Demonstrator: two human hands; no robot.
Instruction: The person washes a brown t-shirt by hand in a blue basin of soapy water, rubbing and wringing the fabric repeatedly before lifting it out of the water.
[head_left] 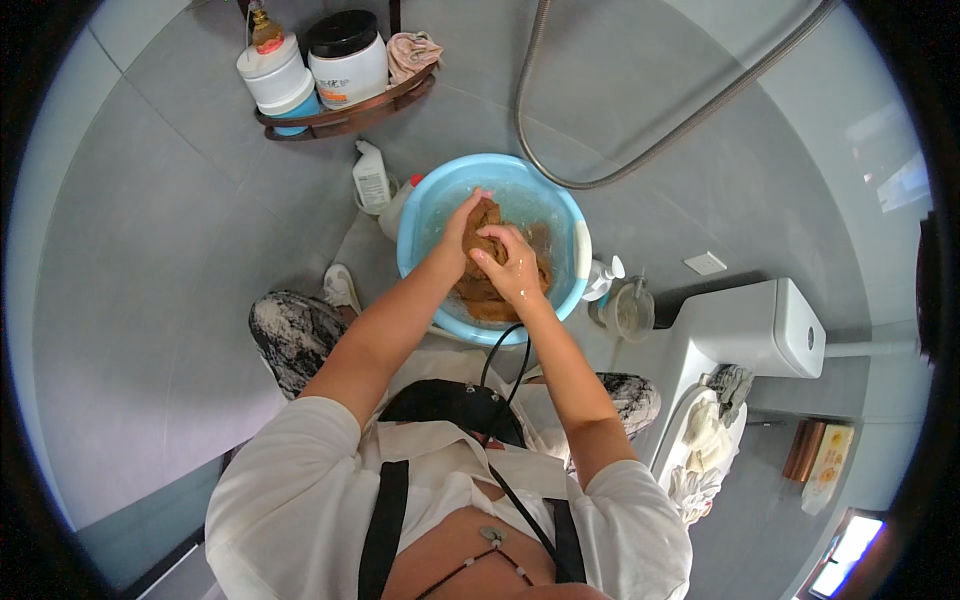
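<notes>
A light blue round basin point(420, 290) of cloudy, sudsy water stands on the floor in front of me. A wet brown cloth point(490, 308) lies bunched in it, part of it lifted between my hands. My left hand point(466, 228) grips the cloth from its left side, fingers pointing away from me. From the right, my right hand point(514, 264) closes on the same bundle with bent, wet fingers. The cloth hides some of my fingertips. The rest of the fabric spreads in the water below and to the right.
White bottles point(371, 178) stand behind the basin's left; a pump bottle point(602, 277) and a clear tub point(630, 310) stand to its right. A metal shower hose point(660, 150) loops above. Clothes point(706, 440) lie on the white toilet point(750, 325). A corner shelf point(350, 118) holds tubs.
</notes>
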